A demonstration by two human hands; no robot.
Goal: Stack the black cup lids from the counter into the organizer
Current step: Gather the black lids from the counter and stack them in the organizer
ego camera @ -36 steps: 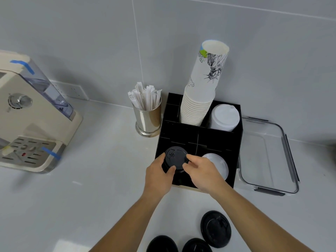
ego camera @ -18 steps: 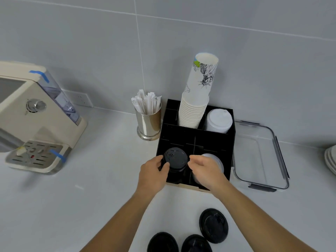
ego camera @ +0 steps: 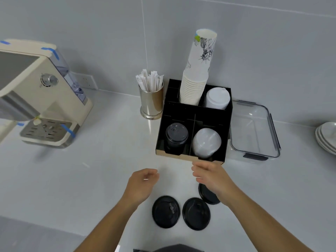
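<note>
The white counter (ego camera: 76,179) runs under a grey tiled wall (ego camera: 254,51). At the left stands a cream coffee machine (ego camera: 45,91) with blue tape on its corners. At the right sits a clear glass container (ego camera: 254,128), and a stack of white plates (ego camera: 327,139) shows at the frame edge. The black organizer (ego camera: 178,110) stands against the wall between a metal cup of paper-wrapped sticks (ego camera: 151,99) and the container. Its back compartments hold a tall stack of paper cups (ego camera: 198,73) and a stack of white lids (ego camera: 217,98). The front right compartment holds clear lids (ego camera: 206,141); the front left one holds a stack of black lids (ego camera: 176,136).

Both hands hover in front of the organizer, empty. The left hand (ego camera: 141,185) has its fingers loosely curled, holding nothing. The right hand (ego camera: 211,176) is half open with fingers spread, just in front of the organizer's front edge.

Three loose black lids lie flat on the counter near the person: left lid (ego camera: 165,211), middle lid (ego camera: 196,213), and a third lid (ego camera: 206,195) partly hidden under the right wrist.
</note>
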